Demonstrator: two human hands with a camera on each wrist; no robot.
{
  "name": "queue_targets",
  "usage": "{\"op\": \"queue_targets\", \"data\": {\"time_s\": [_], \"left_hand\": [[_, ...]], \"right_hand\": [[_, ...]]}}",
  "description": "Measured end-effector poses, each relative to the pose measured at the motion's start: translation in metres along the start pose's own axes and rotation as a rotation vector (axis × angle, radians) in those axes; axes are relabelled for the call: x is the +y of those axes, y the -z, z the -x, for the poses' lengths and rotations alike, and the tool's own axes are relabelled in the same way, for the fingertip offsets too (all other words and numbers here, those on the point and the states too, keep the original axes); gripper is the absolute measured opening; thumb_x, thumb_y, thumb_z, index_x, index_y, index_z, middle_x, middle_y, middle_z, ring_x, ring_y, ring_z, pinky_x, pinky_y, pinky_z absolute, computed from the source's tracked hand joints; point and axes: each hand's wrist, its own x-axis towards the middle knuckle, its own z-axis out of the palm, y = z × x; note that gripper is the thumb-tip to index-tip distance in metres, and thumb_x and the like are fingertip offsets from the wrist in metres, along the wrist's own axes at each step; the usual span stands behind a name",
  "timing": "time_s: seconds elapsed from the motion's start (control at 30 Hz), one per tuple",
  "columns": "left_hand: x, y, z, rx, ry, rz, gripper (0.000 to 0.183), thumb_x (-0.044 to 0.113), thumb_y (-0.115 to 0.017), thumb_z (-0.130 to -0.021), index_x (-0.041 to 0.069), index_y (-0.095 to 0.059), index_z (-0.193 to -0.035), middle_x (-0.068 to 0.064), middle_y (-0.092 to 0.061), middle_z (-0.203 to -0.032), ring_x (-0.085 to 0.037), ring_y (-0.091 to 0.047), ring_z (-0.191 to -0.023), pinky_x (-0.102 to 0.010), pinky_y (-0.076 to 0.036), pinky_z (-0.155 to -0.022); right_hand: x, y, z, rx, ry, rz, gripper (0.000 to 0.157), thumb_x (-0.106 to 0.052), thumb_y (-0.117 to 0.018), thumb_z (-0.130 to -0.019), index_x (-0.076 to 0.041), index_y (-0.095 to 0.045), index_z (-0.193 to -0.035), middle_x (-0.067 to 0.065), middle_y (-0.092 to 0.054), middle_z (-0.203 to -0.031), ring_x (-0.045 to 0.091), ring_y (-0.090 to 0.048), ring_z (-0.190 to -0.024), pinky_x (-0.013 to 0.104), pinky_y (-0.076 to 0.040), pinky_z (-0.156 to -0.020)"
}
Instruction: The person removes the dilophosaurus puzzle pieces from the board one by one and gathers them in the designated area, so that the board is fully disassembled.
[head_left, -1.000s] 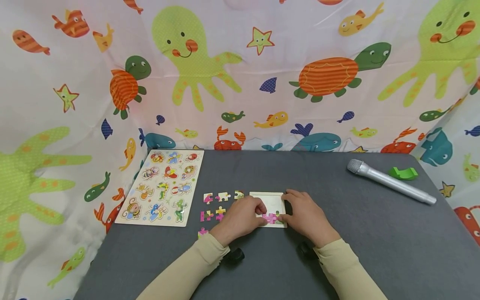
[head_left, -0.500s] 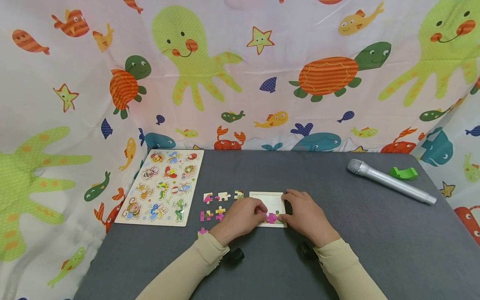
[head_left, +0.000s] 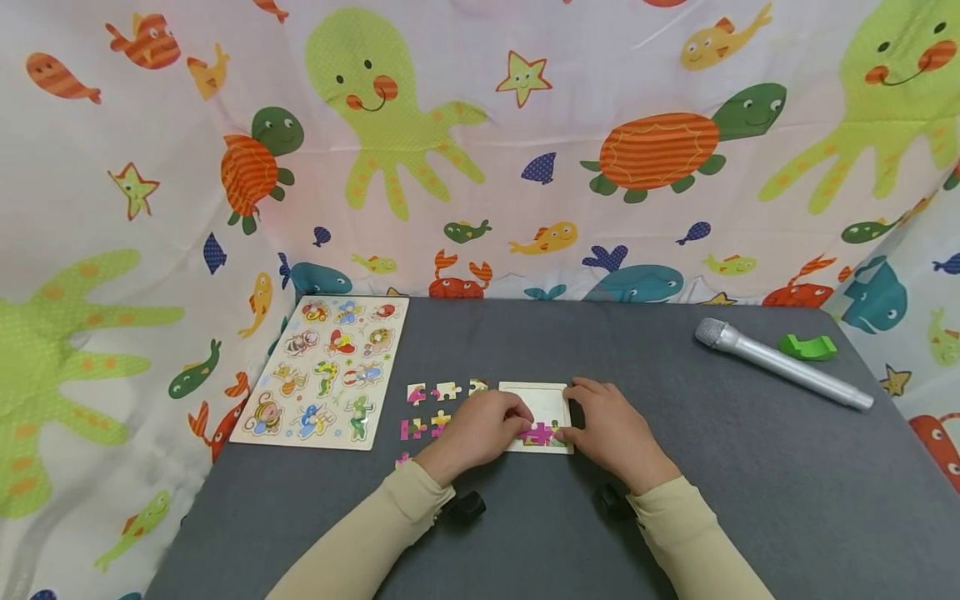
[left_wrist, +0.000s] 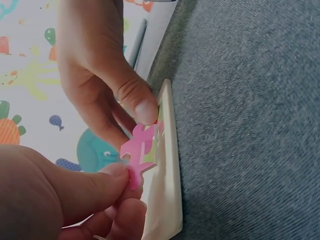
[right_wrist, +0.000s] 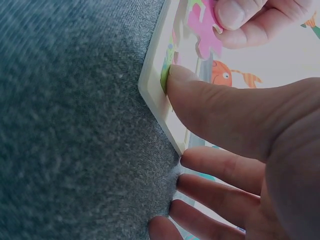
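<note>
My left hand (head_left: 482, 427) pinches a pink jigsaw piece (left_wrist: 142, 147) with green patches between thumb and index finger. The piece is tilted, just above the near side of a small pale wooden puzzle tray (head_left: 546, 404). My right hand (head_left: 618, 435) holds the tray at its right end. Its thumb (right_wrist: 195, 95) presses on a green piece (right_wrist: 165, 77) lying in the tray's corner, while its fingers lie against the outside of the rim (right_wrist: 156, 102). Part of the tray is hidden behind the left hand in the head view.
Loose jigsaw pieces (head_left: 441, 422) lie in rows left of the tray, some partly covered by my left hand and sleeve. A peg puzzle board (head_left: 326, 375) with insect pictures is at the left. A silver toy microphone (head_left: 783, 364) and a green plastic piece (head_left: 807, 347) sit at the right.
The left hand shifts slightly and the pink piece tilts over the tray, still pinched. My right hand keeps its place on the tray.
</note>
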Motion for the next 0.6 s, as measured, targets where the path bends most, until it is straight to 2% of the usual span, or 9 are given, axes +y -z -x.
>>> {"op": "queue_targets", "data": {"time_s": [0.17, 0.37, 0.6], "left_hand": [[-0.002, 0.007, 0.004, 0.010, -0.018, -0.018, 0.010, 0.021, -0.074, -0.103, 0.017, -0.083, -0.100, 0.008, -0.075, -0.089, -0.007, -0.061, -0.075, -0.026, -0.051, -0.075], [-0.005, 0.016, 0.020, 0.018, -0.006, -0.030, 0.010, 0.022, -0.074, -0.103, 0.019, -0.083, -0.100, 0.009, -0.074, -0.087, -0.008, -0.060, -0.075, -0.027, -0.050, -0.073], [-0.028, 0.037, 0.046, 0.054, 0.026, -0.045, 0.008, 0.023, -0.074, -0.103, 0.022, -0.082, -0.100, 0.010, -0.076, -0.094, -0.009, -0.061, -0.081, -0.029, -0.052, -0.077]], "right_hand": [[-0.001, -0.001, -0.002, 0.007, 0.010, 0.000, 0.060, -0.031, -0.088, -0.091, -0.004, -0.068, -0.141, 0.022, -0.056, -0.159, 0.046, -0.052, -0.146, 0.061, -0.049, -0.115], [-0.004, 0.001, 0.001, -0.020, 0.000, -0.008, 0.060, -0.032, -0.087, -0.092, -0.004, -0.068, -0.142, 0.022, -0.054, -0.160, 0.046, -0.050, -0.147, 0.062, -0.049, -0.114], [-0.004, 0.002, 0.002, -0.025, -0.007, -0.004, 0.063, -0.033, -0.087, -0.092, -0.004, -0.066, -0.144, 0.022, -0.053, -0.162, 0.047, -0.049, -0.148, 0.063, -0.049, -0.114]]}}
